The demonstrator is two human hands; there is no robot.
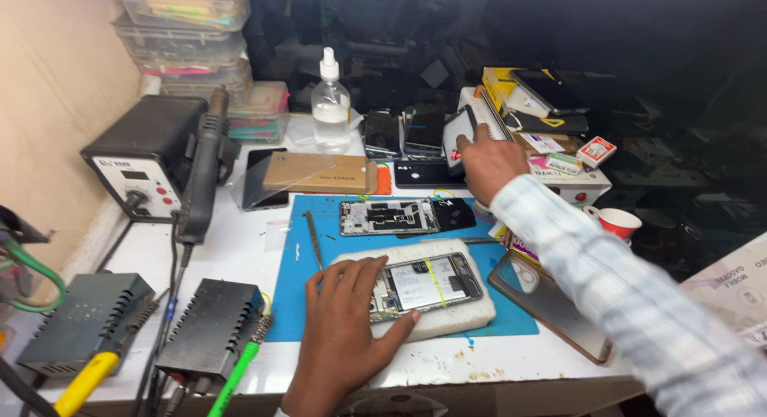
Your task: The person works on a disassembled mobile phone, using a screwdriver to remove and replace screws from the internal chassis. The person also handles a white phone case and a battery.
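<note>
head view: we're looking down at a crowded repair bench, just the one camera.
phone: the opened phone (427, 281) is lying back-off on a white foam block (447, 317), which is sitting on the blue mat (495, 321).
left hand: our left hand (347, 325) is lying flat, fingers spread, palm pressing the phone's near end and the block; it's not gripping anything, just pinning it down.
right hand: our right hand (487, 163) is stretching far across the bench, arm nearly straight, fingertips touching a white gadget (463, 133) leaning by the phone pile; whether it's closing on it or only touching, we can't tell.
risk 1: the sleeve is passing right above the second opened phone (389, 217) and close to a red cup (619, 223), so we're guessing a careless pull back could knock either.
risk 2: the palm is pushing on bare internals, which could stress a flex cable.
risk 3: tweezers (313, 240) are lying loose near the wrist.
</note>
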